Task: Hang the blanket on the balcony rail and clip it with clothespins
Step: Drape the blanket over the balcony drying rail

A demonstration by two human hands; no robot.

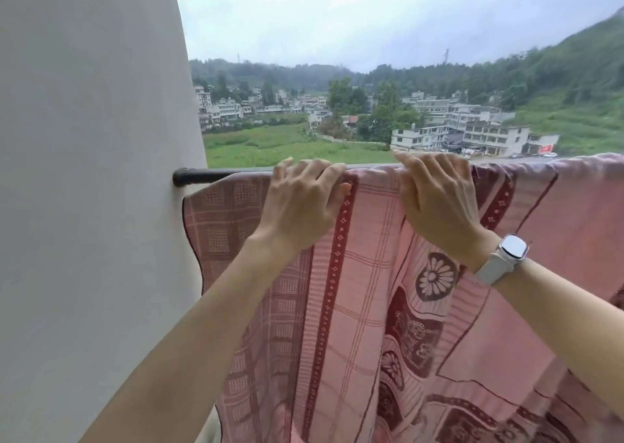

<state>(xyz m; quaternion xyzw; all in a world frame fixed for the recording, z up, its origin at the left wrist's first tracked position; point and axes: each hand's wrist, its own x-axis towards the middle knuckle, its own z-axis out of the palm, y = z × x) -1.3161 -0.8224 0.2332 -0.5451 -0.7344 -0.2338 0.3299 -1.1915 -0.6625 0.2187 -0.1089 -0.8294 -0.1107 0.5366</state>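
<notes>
The balcony rail [216, 173], a dark round bar, enters the pale wall [91, 172] at the left, where its end fitting sits flush against the plaster. A short bare stretch of rail shows between the wall and the blanket's left edge; another bare stretch shows between the two hands, along the far side of the fold. To the right the rail is covered by cloth as far as the frame edge.

The blanket [354, 290], pink with dark red bands and flower medallions, is draped over the rail and hangs down the near side. Its left edge, bound in dark trim, falls in a wavy line just beside the wall and appears to touch it lower down (contact cannot be confirmed). The cloth lies fairly flat at the left and gathers into slanting folds below the right hand.

Beyond the rail lies open air, with fields, buildings and wooded hills well below and beyond.

The left hand [300, 203] lies on top of the rail over the blanket, knuckles raised, fingers curled over the fold and thumb pressed to the near face of the cloth, so it grips the top edge. The right hand [435, 199] does the same further along, fingers bent over the rail top and thumb tucked under against the fabric. The hands are apart, side by side at one height. Both forearms reach up and forward from the lower frame; the right wrist carries a white watch [510, 253].
</notes>
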